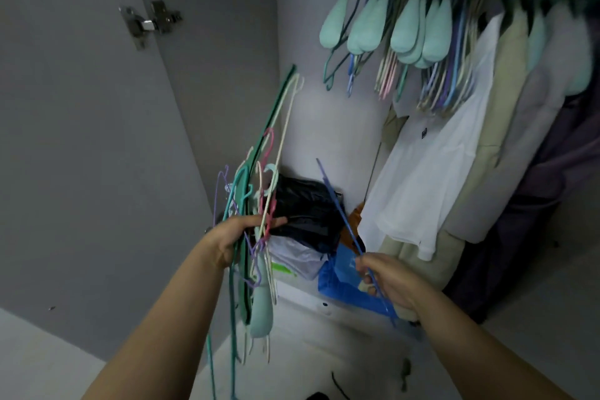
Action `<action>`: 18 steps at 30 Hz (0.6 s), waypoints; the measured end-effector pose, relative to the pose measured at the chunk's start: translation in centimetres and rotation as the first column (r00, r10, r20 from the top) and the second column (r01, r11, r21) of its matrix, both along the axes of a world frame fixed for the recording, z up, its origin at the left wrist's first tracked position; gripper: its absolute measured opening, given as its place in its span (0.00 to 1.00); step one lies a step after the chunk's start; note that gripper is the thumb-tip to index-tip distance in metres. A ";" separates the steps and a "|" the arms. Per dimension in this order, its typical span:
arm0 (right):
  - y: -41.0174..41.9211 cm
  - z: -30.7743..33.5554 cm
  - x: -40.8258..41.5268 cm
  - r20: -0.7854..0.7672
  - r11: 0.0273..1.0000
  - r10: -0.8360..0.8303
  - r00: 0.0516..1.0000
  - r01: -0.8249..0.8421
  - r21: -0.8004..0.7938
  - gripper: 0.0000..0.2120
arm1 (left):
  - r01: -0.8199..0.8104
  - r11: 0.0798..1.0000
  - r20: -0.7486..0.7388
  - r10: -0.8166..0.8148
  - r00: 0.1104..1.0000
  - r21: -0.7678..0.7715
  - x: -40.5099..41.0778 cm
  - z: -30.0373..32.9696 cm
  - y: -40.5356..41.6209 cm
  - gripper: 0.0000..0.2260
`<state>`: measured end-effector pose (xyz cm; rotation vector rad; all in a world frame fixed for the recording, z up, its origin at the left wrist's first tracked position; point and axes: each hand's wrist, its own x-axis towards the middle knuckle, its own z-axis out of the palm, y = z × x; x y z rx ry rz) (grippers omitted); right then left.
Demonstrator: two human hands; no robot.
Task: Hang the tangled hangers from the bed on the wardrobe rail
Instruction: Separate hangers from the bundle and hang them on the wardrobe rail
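My left hand [242,235] grips a tangled bundle of hangers [259,191] in green, teal, pink, cream and purple, held upright in front of the open wardrobe. A mint padded hanger end [261,312] dangles below that hand. To the right and lower, my right hand [389,279] pinches a single thin blue hanger [337,204] that slants up to the left, apart from the bundle. Many hangers [412,29] hang at the upper right, several with mint padded ends; the rail itself is out of view above them.
A white shirt [431,159], beige and purple clothes [552,178] hang at the right. On the wardrobe floor lie a black bag [308,208], a clear plastic bag [298,256] and a blue bag [347,282]. The grey door [81,140] with its hinge [146,23] stands open at the left.
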<state>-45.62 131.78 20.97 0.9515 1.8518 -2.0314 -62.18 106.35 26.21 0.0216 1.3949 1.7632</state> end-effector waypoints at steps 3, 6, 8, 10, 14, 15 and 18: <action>-2.2 2.3 -2.8 -0.091 0.990 -0.120 0.989 0.112 -0.087 0.10 | -0.050 0.999 -0.008 0.050 0.999 0.013 0.2 1.6 -1.7 0.07; -5.0 5.0 -6.3 -0.232 0.968 -0.202 0.951 0.157 -0.197 0.15 | -0.043 0.970 0.101 0.020 0.995 0.239 -1.4 3.0 -3.8 0.09; -6.9 7.1 -8.4 -0.321 0.968 -0.209 0.924 0.149 -0.201 0.16 | -0.005 0.905 0.142 -0.061 0.988 0.426 -2.9 4.1 -5.1 0.13; -8.5 9.5 -10.7 -0.384 0.981 -0.184 0.905 0.142 -0.134 0.14 | 0.008 0.842 0.108 -0.078 0.991 0.539 -4.1 5.5 -6.1 0.12; -11.3 14.0 -14.9 -0.416 0.986 -0.125 0.901 0.159 0.047 0.14 | 0.039 0.774 0.029 -0.074 0.997 0.632 -6.3 7.9 -7.9 0.09; -11.8 14.4 -15.7 -0.418 0.982 -0.131 0.899 0.176 0.072 0.15 | 0.057 0.757 0.034 -0.104 0.994 0.651 -6.8 8.1 -8.3 0.07; -13.8 13.8 -17.0 -0.406 0.970 -0.140 0.903 0.208 0.128 0.17 | 0.092 0.774 0.036 -0.147 0.988 0.626 -7.6 8.0 -9.0 0.04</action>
